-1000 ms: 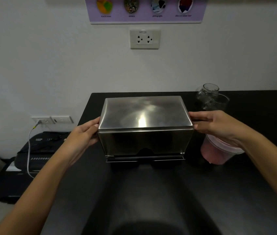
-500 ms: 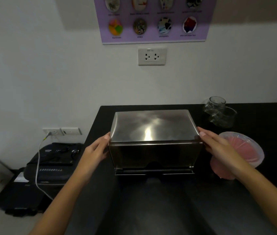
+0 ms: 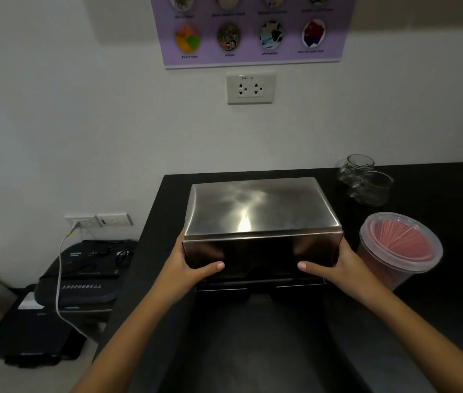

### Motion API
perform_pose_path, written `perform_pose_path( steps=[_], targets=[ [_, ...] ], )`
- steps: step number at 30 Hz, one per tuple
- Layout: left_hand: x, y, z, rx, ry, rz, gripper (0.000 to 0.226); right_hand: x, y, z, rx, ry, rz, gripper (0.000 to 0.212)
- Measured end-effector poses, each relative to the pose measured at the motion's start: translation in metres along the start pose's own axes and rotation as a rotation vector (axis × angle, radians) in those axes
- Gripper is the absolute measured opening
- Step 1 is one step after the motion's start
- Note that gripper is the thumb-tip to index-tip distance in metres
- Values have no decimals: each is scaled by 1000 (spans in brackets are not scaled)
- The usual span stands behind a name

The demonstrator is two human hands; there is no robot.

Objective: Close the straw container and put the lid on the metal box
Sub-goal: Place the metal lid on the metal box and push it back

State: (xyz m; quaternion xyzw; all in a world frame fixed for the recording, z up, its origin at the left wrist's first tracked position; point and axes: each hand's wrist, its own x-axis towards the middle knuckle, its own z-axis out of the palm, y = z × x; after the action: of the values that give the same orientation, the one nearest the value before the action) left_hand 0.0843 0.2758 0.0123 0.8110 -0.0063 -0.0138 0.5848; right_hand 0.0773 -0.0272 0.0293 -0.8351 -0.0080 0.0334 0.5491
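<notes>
Gripping the stainless-steel box at both front corners, the left hand and the right hand each had a thumb laid flat across the dark front face and the other fingers wrapped out of sight round the side walls, so both were partly closed on the metal. The lid sat on top of the box, apparently square to it, on the black counter. To finish the step well, the person would probably need to press or nudge evenly from both sides, checking that the lid's folded rim lay flush all round; polished steel is slick, and a lopsided push could skew it. The lid was a shallow, round-cornered rectangle, mirror-bright with a glare spot near its front edge. Just right of the box stood the straw container, a clear, slightly frosted plastic tub holding pink straws, its translucent cover seemingly already on.
</notes>
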Motion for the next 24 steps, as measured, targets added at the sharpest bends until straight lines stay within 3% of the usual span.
perform_pose_path(
  steps=[8,24],
  targets=[
    [5,-8,3,25,82,10,95,2,4,6,-75,107,-43,58],
    [38,-11,-11,12,73,35,96,31,-3,14,-53,90,-35,57]
  ],
)
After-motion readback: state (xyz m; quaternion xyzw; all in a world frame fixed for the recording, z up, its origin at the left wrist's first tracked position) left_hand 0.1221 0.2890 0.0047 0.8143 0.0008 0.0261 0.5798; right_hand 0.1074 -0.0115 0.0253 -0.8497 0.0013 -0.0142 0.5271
